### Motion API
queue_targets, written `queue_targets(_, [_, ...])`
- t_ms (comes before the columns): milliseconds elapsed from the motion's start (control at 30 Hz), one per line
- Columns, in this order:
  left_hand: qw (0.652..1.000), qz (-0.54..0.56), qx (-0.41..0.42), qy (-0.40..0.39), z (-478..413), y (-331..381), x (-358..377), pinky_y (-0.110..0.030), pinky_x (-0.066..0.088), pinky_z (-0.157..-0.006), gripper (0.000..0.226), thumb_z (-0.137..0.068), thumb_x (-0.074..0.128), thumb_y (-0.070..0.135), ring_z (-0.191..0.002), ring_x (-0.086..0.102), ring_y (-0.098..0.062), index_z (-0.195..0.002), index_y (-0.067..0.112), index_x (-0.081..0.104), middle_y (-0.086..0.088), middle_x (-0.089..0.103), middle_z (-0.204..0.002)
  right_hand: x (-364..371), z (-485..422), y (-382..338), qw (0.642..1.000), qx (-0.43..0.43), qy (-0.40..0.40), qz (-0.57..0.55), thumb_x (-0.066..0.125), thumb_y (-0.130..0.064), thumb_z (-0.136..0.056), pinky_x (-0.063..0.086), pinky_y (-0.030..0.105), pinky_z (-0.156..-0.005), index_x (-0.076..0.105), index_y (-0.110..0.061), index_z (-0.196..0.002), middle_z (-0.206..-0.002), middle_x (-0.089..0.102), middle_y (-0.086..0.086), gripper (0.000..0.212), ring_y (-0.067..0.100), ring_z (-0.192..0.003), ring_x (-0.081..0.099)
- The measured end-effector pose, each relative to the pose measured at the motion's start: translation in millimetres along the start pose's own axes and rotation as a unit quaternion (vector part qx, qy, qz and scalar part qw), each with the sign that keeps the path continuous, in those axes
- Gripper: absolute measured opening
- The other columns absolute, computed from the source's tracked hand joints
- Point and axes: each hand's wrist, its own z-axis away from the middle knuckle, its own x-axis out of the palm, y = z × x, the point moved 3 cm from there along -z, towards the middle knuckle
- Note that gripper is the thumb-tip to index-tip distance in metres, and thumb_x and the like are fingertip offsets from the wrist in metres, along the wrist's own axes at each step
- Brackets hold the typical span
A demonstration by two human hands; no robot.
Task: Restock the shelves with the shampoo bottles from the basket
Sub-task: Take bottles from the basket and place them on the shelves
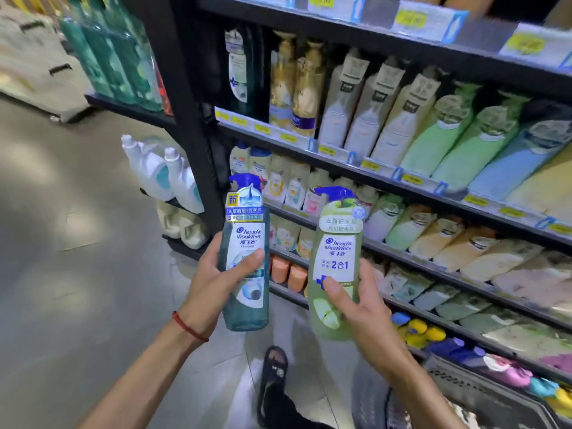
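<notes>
My left hand [218, 278] grips a teal Head & Shoulders shampoo bottle [244, 311] with a blue pump top, held upright in front of the shelves. My right hand [360, 308] grips a light green Head & Shoulders bottle [335, 239] marked 2-in-1, also upright, just right of the teal one. The two bottles stand side by side with a small gap between them. Behind them run dark shelves [383, 181] filled with rows of shampoo and soap bottles. The edge of a dark basket [483, 391] shows at the lower right.
A black upright post [188, 119] divides the shelving from an end unit with green bottles [108, 57] and white jugs [161, 178]. Grey floor spreads to the left. My foot in a black sandal [274, 379] stands below the bottles.
</notes>
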Motion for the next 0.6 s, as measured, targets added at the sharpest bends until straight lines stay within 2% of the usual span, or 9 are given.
queue_targets(67, [1.0,-0.005,0.004,0.009,-35,12,-10,-0.028,0.06,-0.072,0.053,-0.065,0.089,0.044,-0.093,0.076,-0.018,-0.114,0.038,0.07,-0.001,0.077,-0.113,13,-39,-3,1.0,0.009,-0.021,-0.015,0.068,-0.051,-0.09,0.062,0.039,-0.092,0.047,-0.053,-0.133,-0.129,0.07,-0.019,0.048,0.011,-0.118,0.07])
queue_targets(133, [1.0,-0.014,0.01,0.011,-71,25,-19,-0.027,0.06,-0.072,0.058,-0.064,0.089,0.044,-0.094,0.076,-0.019,-0.117,0.034,0.068,-0.002,0.077,-0.114,25,-78,-7,1.0,0.017,-0.012,-0.018,0.069,-0.052,-0.086,0.061,0.044,-0.094,0.043,-0.057,-0.131,-0.125,0.071,-0.021,0.053,0.009,-0.114,0.071])
queue_targets(200, [1.0,-0.019,0.015,0.005,-104,39,-26,-0.028,0.06,-0.074,0.061,-0.064,0.088,0.043,-0.097,0.075,-0.021,-0.12,0.032,0.067,-0.003,0.076,-0.115,35,-113,-11,1.0,0.007,-0.003,-0.03,0.069,-0.044,-0.087,0.062,0.036,-0.09,0.038,-0.054,-0.135,-0.123,0.071,-0.023,0.058,0.007,-0.112,0.072])
queue_targets(300, [0.999,-0.013,0.032,-0.004,-146,56,-35,-0.028,0.06,-0.076,0.059,-0.067,0.086,0.04,-0.101,0.075,-0.021,-0.122,0.032,0.066,-0.001,0.076,-0.118,49,-160,-21,0.999,-0.001,-0.006,-0.045,0.071,-0.038,-0.092,0.062,0.029,-0.08,0.046,-0.049,-0.136,-0.125,0.073,-0.015,0.052,0.013,-0.11,0.074])
queue_targets(400, [0.999,-0.012,0.041,-0.011,-183,68,-51,-0.03,0.061,-0.079,0.06,-0.068,0.085,0.038,-0.105,0.074,-0.02,-0.123,0.032,0.065,0.0,0.075,-0.12,62,-197,-31,0.999,-0.01,0.007,-0.044,0.072,-0.029,-0.094,0.061,0.026,-0.075,0.052,-0.036,-0.135,-0.125,0.075,-0.004,0.047,0.018,-0.108,0.075])
queue_targets(500, [0.998,-0.022,0.039,-0.033,-221,76,-73,-0.04,0.062,-0.086,0.062,-0.071,0.084,0.038,-0.11,0.072,-0.026,-0.128,0.029,0.062,-0.003,0.074,-0.123,78,-226,-40,0.998,-0.008,0.049,-0.04,0.073,-0.023,-0.09,0.06,0.023,-0.07,0.052,-0.035,-0.129,-0.12,0.076,-0.008,0.046,0.013,-0.104,0.075])
queue_targets(567, [0.997,-0.018,0.038,-0.058,-247,80,-89,-0.044,0.061,-0.089,0.061,-0.074,0.084,0.036,-0.112,0.071,-0.03,-0.129,0.028,0.061,-0.005,0.072,-0.125,89,-240,-47,0.997,-0.025,0.072,-0.011,0.075,-0.021,-0.09,0.061,0.029,-0.069,0.052,-0.036,-0.129,-0.119,0.075,-0.014,0.048,0.008,-0.103,0.075])
queue_targets(600, [0.997,-0.016,0.035,-0.072,-260,83,-97,-0.045,0.06,-0.091,0.061,-0.074,0.083,0.036,-0.113,0.07,-0.031,-0.13,0.028,0.06,-0.006,0.072,-0.126,96,-247,-50,0.996,-0.034,0.084,0.005,0.077,-0.017,-0.092,0.061,0.038,-0.066,0.052,-0.035,-0.13,-0.117,0.075,-0.016,0.049,0.004,-0.098,0.075])
